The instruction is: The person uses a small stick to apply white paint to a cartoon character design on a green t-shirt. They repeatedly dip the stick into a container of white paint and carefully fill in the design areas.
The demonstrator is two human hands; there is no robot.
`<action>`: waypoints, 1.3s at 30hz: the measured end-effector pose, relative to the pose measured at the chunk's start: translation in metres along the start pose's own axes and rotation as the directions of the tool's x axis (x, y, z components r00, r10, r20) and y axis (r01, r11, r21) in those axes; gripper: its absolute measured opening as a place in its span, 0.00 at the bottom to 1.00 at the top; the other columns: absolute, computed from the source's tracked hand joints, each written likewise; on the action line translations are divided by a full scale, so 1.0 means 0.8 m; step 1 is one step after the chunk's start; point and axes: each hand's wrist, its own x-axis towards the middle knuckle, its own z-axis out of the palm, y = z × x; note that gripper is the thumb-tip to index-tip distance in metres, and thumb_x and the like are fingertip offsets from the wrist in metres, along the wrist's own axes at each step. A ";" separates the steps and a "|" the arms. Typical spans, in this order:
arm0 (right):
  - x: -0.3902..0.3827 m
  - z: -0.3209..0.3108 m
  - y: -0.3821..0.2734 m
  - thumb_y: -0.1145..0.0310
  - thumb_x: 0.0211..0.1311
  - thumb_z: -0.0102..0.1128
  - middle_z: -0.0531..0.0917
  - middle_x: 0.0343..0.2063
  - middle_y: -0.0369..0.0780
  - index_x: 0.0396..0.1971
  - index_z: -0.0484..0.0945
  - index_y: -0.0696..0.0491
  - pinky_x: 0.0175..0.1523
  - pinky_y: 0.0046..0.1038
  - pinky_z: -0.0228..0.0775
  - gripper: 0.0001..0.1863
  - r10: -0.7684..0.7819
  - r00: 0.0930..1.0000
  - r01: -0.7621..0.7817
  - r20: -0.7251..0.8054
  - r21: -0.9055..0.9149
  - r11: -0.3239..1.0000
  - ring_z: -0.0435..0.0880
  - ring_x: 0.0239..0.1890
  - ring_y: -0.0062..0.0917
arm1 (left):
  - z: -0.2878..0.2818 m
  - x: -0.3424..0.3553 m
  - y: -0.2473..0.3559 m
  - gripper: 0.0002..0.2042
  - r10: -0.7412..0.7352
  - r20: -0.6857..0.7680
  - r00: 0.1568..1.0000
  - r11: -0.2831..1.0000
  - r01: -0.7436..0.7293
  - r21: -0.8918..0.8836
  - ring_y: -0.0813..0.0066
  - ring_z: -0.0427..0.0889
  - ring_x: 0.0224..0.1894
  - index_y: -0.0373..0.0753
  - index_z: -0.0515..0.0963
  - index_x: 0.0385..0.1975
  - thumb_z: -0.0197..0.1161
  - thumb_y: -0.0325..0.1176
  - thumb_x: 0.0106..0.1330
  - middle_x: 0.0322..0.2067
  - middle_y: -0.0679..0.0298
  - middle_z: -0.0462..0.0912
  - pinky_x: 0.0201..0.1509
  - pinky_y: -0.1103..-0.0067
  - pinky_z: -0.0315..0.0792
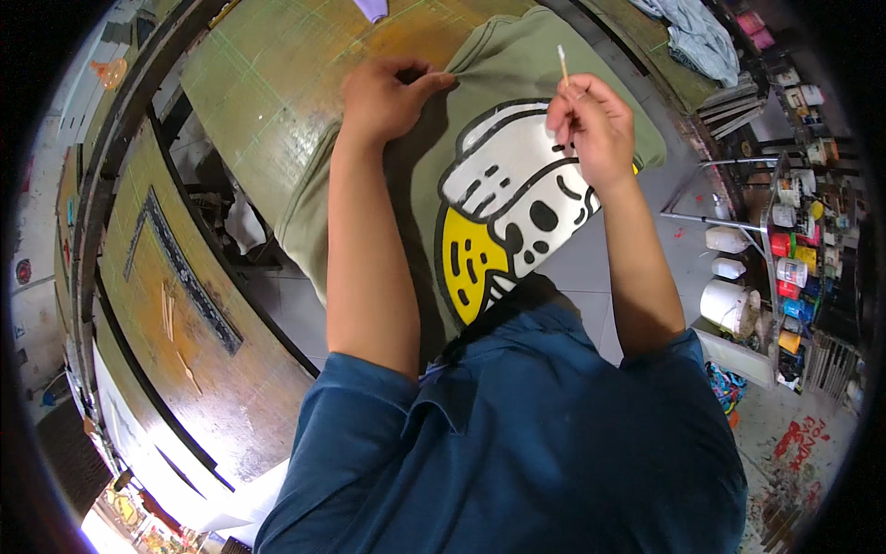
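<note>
The right grip (598, 129) is narrow, thumb and fingers pinching a thin cotton swab (564, 69) whose white tip points up and away from the person. It hovers over, or just touches, the printed garment; which of the two cannot be told. The left grip (388, 100) is narrow as well, thumb and forefinger closed on a fold of the green garment (526, 57), with creases running out from the pinch.

The garment lies between and beneath both forearms, partly on the grid-lined desk (258, 102), its near part hanging over the edge toward the person. On it is a large print (531, 152) of a white, black-outlined cartoon figure with a yellow area at the lower left. A purple object (372, 9) sits at the far edge of view.

Left of the desk, across a gap, a second worn desk (258, 406) bears an angled dark strip (191, 270), a few thin wooden sticks (168, 314) and, apart from them, a slim paddle-ended stick (188, 372). At the far right a grey-blue cloth (703, 46) lies crumpled. Farther right are crowded paint containers (791, 270), with a white bucket (724, 305) near them.
</note>
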 end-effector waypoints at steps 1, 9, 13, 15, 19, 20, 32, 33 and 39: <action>0.002 -0.003 0.004 0.70 0.73 0.55 0.83 0.25 0.36 0.38 0.80 0.59 0.29 0.16 0.63 0.08 -0.048 0.999 0.049 -0.015 0.020 0.999 0.73 0.23 0.12 | 0.001 0.000 0.002 0.15 -0.025 -0.008 1.000 1.000 0.025 0.007 0.62 0.85 0.33 0.43 0.87 0.30 0.77 0.47 0.55 0.27 0.62 0.87 0.42 0.70 0.76; 0.006 -0.007 0.020 0.71 0.71 0.62 0.82 0.30 0.35 0.44 0.82 0.60 0.35 0.17 0.65 0.09 -0.133 0.984 0.139 -0.117 0.051 0.989 0.73 0.29 0.14 | 0.012 0.009 0.002 0.20 -0.005 0.082 0.997 0.999 0.009 -0.050 0.64 0.86 0.32 0.40 0.87 0.35 0.78 0.51 0.53 0.29 0.58 0.88 0.40 0.69 0.78; 0.003 0.000 0.016 0.72 0.70 0.65 0.83 0.30 0.36 0.45 0.82 0.62 0.34 0.18 0.67 0.10 -0.097 0.985 0.102 -0.143 0.027 0.994 0.75 0.29 0.15 | -0.008 -0.002 0.030 0.25 -0.036 0.098 0.995 0.996 0.029 0.080 0.66 0.84 0.30 0.34 0.86 0.34 0.81 0.51 0.49 0.28 0.57 0.86 0.39 0.70 0.76; 0.002 0.005 0.017 0.73 0.70 0.65 0.85 0.32 0.38 0.46 0.82 0.62 0.34 0.18 0.69 0.10 -0.114 0.982 0.113 -0.151 -0.015 0.993 0.78 0.31 0.16 | -0.029 -0.002 0.042 0.21 -0.111 0.263 0.958 0.993 0.094 0.076 0.73 0.80 0.31 0.33 0.86 0.34 0.81 0.46 0.51 0.28 0.60 0.85 0.37 0.73 0.74; 0.000 0.006 0.005 0.73 0.69 0.65 0.85 0.34 0.37 0.45 0.82 0.62 0.36 0.19 0.70 0.09 -0.048 0.986 0.033 -0.161 -0.093 0.995 0.80 0.33 0.16 | -0.041 0.004 0.039 0.16 -0.143 0.376 0.915 0.981 0.181 -0.067 0.79 0.79 0.34 0.34 0.86 0.39 0.77 0.40 0.58 0.31 0.65 0.86 0.41 0.77 0.73; 0.000 0.006 0.006 0.73 0.69 0.65 0.85 0.34 0.37 0.45 0.82 0.61 0.36 0.19 0.70 0.09 -0.064 0.985 0.051 -0.158 -0.085 0.995 0.80 0.34 0.16 | -0.039 0.001 0.034 0.16 -0.121 0.376 0.919 0.970 0.189 -0.151 0.80 0.79 0.36 0.33 0.85 0.41 0.75 0.38 0.61 0.32 0.66 0.86 0.43 0.78 0.73; 0.004 -0.007 0.014 0.70 0.72 0.61 0.83 0.31 0.36 0.45 0.82 0.61 0.34 0.18 0.66 0.10 -0.127 0.988 0.135 -0.085 0.094 0.986 0.74 0.29 0.14 | -0.028 0.003 0.020 0.21 -0.021 0.638 0.769 0.786 0.407 -0.465 0.76 0.83 0.47 0.32 0.77 0.60 0.67 0.29 0.67 0.50 0.63 0.86 0.54 0.81 0.74; 0.003 -0.008 0.016 0.70 0.72 0.62 0.83 0.30 0.36 0.45 0.82 0.62 0.34 0.18 0.66 0.10 -0.120 0.988 0.129 -0.096 0.087 0.988 0.74 0.29 0.14 | -0.029 0.006 0.022 0.20 -0.071 0.637 0.768 0.771 0.447 -0.453 0.77 0.83 0.47 0.32 0.77 0.60 0.67 0.28 0.68 0.49 0.63 0.86 0.54 0.80 0.75; -0.018 0.009 0.001 0.73 0.71 0.61 0.83 0.31 0.36 0.47 0.82 0.62 0.34 0.16 0.65 0.10 -0.060 0.983 0.049 -0.171 -0.068 0.996 0.74 0.29 0.14 | -0.031 0.014 0.002 0.19 -0.074 0.676 0.734 0.627 0.561 -0.541 0.78 0.83 0.46 0.31 0.77 0.59 0.64 0.26 0.68 0.46 0.63 0.87 0.52 0.81 0.76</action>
